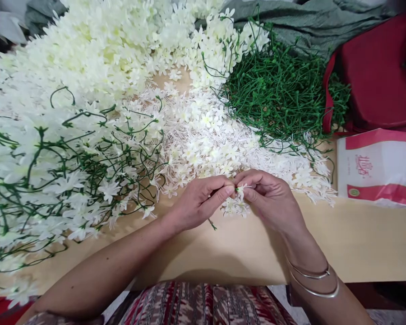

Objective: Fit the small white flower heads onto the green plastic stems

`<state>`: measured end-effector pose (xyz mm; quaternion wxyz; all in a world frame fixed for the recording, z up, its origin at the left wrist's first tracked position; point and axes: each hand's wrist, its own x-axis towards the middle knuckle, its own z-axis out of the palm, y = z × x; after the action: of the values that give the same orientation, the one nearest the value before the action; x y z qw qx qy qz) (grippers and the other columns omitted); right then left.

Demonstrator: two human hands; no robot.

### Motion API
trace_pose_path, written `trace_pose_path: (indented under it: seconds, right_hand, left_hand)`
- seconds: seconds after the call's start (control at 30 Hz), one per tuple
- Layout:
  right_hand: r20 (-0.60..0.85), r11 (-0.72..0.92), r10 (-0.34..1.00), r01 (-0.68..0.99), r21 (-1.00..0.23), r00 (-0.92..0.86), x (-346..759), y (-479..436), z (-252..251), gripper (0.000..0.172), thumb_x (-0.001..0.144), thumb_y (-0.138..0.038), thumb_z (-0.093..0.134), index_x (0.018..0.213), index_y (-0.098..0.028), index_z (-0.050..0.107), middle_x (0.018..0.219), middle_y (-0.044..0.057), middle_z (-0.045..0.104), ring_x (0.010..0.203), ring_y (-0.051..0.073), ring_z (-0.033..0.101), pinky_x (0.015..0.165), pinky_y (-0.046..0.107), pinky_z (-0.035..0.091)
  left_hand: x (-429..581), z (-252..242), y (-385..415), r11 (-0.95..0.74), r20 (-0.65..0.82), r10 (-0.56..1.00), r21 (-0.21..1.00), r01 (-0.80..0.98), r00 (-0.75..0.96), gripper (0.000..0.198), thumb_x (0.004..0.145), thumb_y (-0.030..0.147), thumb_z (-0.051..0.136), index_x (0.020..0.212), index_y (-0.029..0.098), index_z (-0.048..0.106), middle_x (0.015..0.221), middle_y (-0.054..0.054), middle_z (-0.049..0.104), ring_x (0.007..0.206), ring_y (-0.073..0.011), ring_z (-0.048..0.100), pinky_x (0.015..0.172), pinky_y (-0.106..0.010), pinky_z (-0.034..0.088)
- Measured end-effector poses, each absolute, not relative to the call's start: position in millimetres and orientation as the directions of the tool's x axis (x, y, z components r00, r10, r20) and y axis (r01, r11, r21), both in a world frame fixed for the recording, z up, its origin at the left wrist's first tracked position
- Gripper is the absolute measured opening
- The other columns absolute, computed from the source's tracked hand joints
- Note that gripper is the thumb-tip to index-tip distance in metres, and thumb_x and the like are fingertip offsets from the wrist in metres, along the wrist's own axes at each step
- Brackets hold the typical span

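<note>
Over the near part of the desk [203,257], in the head view, both hands meet at their fingertips. The left hand [200,202] is closed in a pinch, thumb against forefinger, with a green stem [213,224] in its grip; the stem's free tip pokes out below the palm. The right hand [274,198] is partly curled, its thumb and forefinger drawn together at a small white flower [238,206], which hangs just between the hands. Exactly where stem and flower touch is hidden by the fingers.

Beyond the hands lie loose flowers [216,151], with a heap of stems [274,90] behind them to the right; flowered sprays [88,169] spread at the left.

For careful work here, I would pinch the stem close to its end so it cannot bend, hold the flower by its base rather than its thin petals, keep both in one line, and press gently with small turns. Working above the bare wood should keep stray petals from snagging.
</note>
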<state>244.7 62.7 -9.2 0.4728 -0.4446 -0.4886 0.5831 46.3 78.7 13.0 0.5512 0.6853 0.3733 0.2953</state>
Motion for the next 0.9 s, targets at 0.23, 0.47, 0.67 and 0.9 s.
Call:
trace_pose_path:
  seconds: [0.23, 0.47, 0.67, 0.9]
  right_hand:
    - [0.003, -0.017, 0.986, -0.122, -0.992, -0.165, 243.9, 63.7, -16.5, 0.005, 0.086, -0.024, 0.080, 0.086, -0.028, 0.078, 0.091, 0.000, 0.075, 0.082, 0.013, 0.069, 0.070, 0.026, 0.055]
    - [0.018, 0.004, 0.988, -0.090, -0.996, -0.153, 242.7, 62.9, -14.6, 0.004, 0.087, -0.024, 0.079, 0.087, -0.028, 0.078, 0.091, 0.001, 0.075, 0.088, 0.014, 0.070, 0.075, 0.028, 0.056]
    - [0.014, 0.001, 0.990, -0.086, -0.996, -0.140, 238.9, 63.4, -13.7, 0.005, 0.088, -0.023, 0.078, 0.085, -0.027, 0.076, 0.087, 0.000, 0.073, 0.083, 0.014, 0.069, 0.074, 0.028, 0.056]
    - [-0.006, -0.004, 0.999, 0.050, -0.999, -0.036, 248.0, 59.8, 6.2, 0.008, 0.087, -0.025, 0.079, 0.094, -0.028, 0.078, 0.094, 0.001, 0.076, 0.086, 0.016, 0.070, 0.076, 0.030, 0.056]
  left_hand:
    - [46.5, 7.9, 76.7, -0.187, 0.071, 0.848, 0.967, 0.171, 0.526, 0.028, 0.105, 0.029, 0.048, 0.083, 0.018, 0.060, 0.071, 0.003, 0.055, 0.066, -0.0088, 0.050, 0.065, -0.021, 0.039]
    - [48.3, 4.5, 72.6, -0.240, 0.101, 0.854, 0.947, 0.215, 0.510, 0.026, 0.106, 0.028, 0.048, 0.084, 0.018, 0.059, 0.070, 0.004, 0.054, 0.065, -0.0090, 0.050, 0.064, -0.021, 0.039]
    - [51.5, 6.8, 71.7, -0.209, 0.067, 0.875, 0.946, 0.249, 0.479, 0.032, 0.106, 0.027, 0.047, 0.076, 0.018, 0.053, 0.066, 0.005, 0.051, 0.062, -0.0086, 0.048, 0.062, -0.022, 0.036]
    - [49.4, 10.9, 72.3, -0.022, -0.044, 0.866, 0.992, 0.125, 0.499, 0.036, 0.106, 0.036, 0.046, 0.075, 0.019, 0.053, 0.066, 0.003, 0.054, 0.062, -0.0099, 0.050, 0.062, -0.024, 0.039]
